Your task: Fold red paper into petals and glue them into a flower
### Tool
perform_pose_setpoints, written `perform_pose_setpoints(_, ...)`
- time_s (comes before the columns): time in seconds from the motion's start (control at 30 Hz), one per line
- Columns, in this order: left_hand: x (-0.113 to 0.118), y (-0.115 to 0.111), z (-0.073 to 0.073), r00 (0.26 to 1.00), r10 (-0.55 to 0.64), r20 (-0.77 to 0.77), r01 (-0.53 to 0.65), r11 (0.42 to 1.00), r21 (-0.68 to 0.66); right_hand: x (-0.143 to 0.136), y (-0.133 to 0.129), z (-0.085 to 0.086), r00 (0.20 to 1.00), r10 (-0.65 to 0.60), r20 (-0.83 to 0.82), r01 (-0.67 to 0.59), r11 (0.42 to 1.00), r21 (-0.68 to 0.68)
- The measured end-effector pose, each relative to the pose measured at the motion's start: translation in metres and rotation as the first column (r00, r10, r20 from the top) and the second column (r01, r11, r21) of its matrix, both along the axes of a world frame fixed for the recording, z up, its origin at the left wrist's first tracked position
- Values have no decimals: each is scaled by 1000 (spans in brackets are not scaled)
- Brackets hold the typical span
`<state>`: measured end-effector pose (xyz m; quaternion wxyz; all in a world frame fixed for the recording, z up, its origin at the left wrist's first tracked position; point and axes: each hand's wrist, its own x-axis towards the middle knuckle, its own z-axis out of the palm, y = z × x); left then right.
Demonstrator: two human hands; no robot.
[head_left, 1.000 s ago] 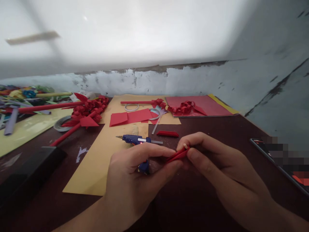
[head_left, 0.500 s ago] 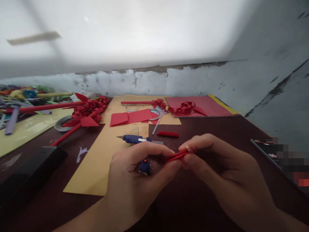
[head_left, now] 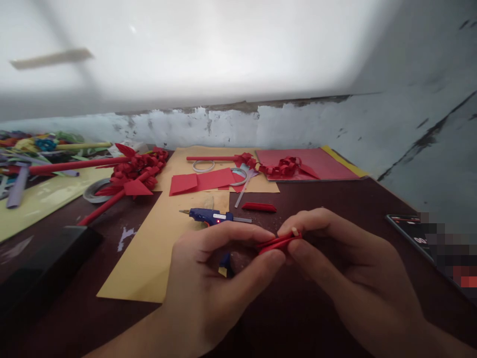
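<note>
Between my two hands is a small folded piece of red paper (head_left: pixel 278 243), with a pale bit showing at its right end. My left hand (head_left: pixel 219 273) pinches its left part between thumb and index finger. The right end is pinched by the thumb and fingertips of my right hand (head_left: pixel 343 263). Just beyond my left hand lies a blue glue gun (head_left: pixel 208 216) with a red light lit, its handle partly hidden by that hand. Another folded red paper strip (head_left: pixel 259 207) lies on the dark table (head_left: pixel 298 318) past my fingertips.
Red paper flowers on stems (head_left: pixel 134 174) lie at left beside a tape roll (head_left: pixel 97 191) and a black box (head_left: pixel 48 268). Tan paper (head_left: pixel 134 268) runs under the glue gun. Red sheets (head_left: pixel 208 180) lie behind it. A phone (head_left: pixel 410 231) sits at right.
Both hands have shifted slightly, turning the folded red paper a little between the fingertips. My left hand moved slightly right and covers more of the glue gun's handle. Its red light now shows.
</note>
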<state>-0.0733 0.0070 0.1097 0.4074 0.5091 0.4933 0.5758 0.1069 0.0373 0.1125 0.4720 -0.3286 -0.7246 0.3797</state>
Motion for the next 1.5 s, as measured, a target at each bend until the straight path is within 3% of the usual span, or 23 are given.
perform_pose_setpoints(0.13,2,-1,0,986,-25,166,34,998,-50,0,-1,1,1000,4,-14,-4,1000,-3)
perform_pose_setpoints(0.23,-1,1,-1,977,-84,197,96,994,-53,-2,0,1,1000,-3,-16,3,1000,2)
perform_pose_setpoints(0.37,-3,3,-2,990,-65,128,68,997,-23,-4,0,1,999,-7,-35,6,1000,-22)
perform_pose_setpoints(0.57,0,0,-6,998,33,-46,-22,973,232,-5,-5,4,997,-73,12,73,997,-12)
perform_pose_setpoints(0.67,0,0,-7,990,60,-129,-21,959,283,-6,-6,8,995,-84,47,83,996,16)
perform_pose_setpoints(0.83,0,0,-8,989,69,-134,-29,960,278,-7,-5,9,993,-71,91,70,997,20)
perform_pose_setpoints(1.03,3,1,-8,999,2,-49,8,978,210,-5,-3,8,998,-52,29,54,996,-73)
perform_pose_setpoints(1.2,5,1,-7,997,24,75,-35,988,153,-4,-1,10,1000,-28,7,29,992,-124)
perform_pose_setpoints(1.5,9,-1,-4,986,29,163,-39,998,54,3,-2,9,996,57,-73,-76,949,-305)
